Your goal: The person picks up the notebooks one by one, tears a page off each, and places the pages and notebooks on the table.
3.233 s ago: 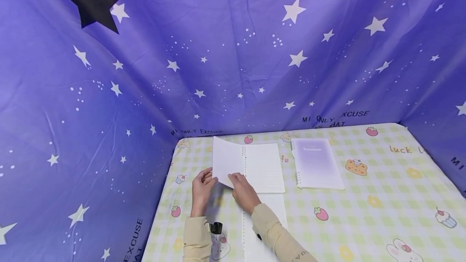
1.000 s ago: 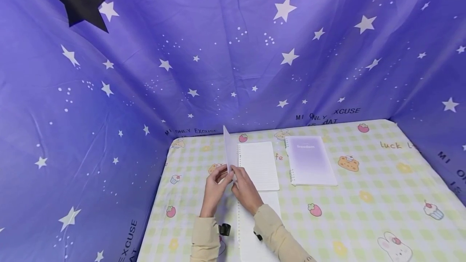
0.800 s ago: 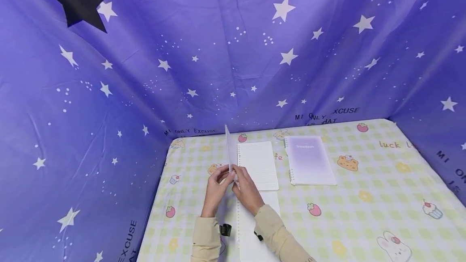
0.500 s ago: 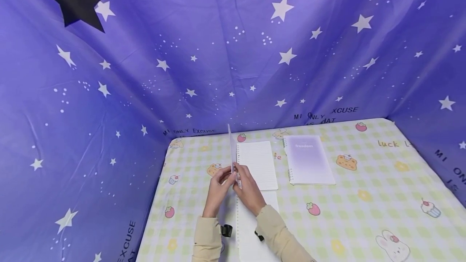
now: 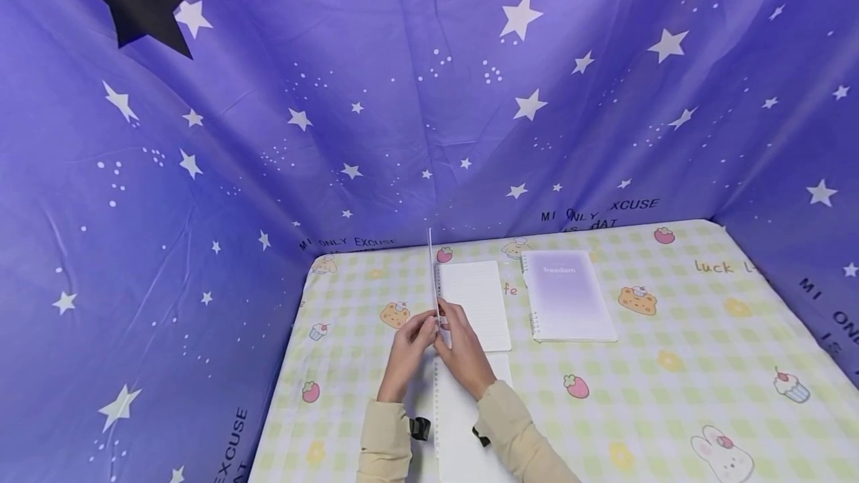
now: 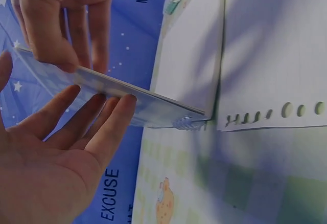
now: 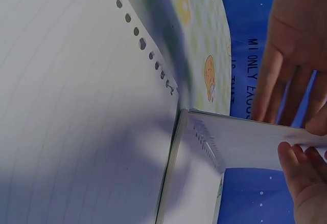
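An opened spiral notebook [image 5: 473, 304] lies on the cloth, its lined page facing up. Its cover [image 5: 432, 267] stands upright, seen edge-on in the head view. My left hand [image 5: 411, 349] holds the cover's near edge from the outer side, fingers long against its face [image 6: 92, 137]. From the inner side my right hand [image 5: 463, 349] pinches the same edge; its thumb crosses the edge in the left wrist view. The ringed spine [image 7: 204, 139] shows at the cover's base. Nearer me lies a second pad of lined paper with punched holes [image 5: 463, 408], partly behind the right sleeve.
A closed purple notebook [image 5: 570, 297] marked "freedom" lies to the right. The table wears a green checked cloth [image 5: 671, 423] with cartoon prints. Purple star-printed curtains [image 5: 376, 95] hang behind and at both sides. Black wrist mounts [image 5: 419, 428] sit at the sleeves.
The cover has swung from a leftward slant to upright, moving right toward the lined page. Both hands have moved right with it, and the right hand has come up to its edge.
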Action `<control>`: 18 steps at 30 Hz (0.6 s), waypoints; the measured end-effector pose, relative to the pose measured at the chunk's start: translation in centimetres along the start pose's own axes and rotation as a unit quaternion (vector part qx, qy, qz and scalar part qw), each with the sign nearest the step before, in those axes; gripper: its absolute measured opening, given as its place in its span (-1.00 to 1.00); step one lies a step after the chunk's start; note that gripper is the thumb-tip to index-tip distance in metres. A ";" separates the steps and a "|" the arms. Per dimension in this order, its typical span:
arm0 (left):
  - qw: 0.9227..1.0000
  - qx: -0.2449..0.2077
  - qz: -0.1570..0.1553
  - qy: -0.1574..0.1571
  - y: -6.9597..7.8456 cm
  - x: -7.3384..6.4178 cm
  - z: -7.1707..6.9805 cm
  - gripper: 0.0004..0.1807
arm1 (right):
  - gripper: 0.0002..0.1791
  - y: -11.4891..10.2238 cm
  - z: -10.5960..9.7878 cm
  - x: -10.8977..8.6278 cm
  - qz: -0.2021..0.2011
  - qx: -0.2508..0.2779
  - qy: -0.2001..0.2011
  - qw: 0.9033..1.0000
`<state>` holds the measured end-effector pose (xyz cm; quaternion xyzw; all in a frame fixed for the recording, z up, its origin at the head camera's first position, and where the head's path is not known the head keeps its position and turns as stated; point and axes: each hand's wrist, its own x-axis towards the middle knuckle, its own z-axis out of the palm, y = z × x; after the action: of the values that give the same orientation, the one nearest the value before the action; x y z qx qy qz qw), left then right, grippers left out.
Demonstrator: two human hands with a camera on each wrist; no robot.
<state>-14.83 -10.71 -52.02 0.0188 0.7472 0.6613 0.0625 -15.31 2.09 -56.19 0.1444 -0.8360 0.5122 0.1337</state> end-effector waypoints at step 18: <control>0.999 0.042 0.004 0.011 -1.7 0.2 0.8 -0.62 | -0.35 -0.2 -1.3 0.2 -0.005 0.006 0.017 1.000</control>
<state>-14.82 -10.10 -53.81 0.0171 0.7749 0.6298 0.0502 -15.33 3.18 -55.34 0.1406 -0.8299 0.5189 0.1494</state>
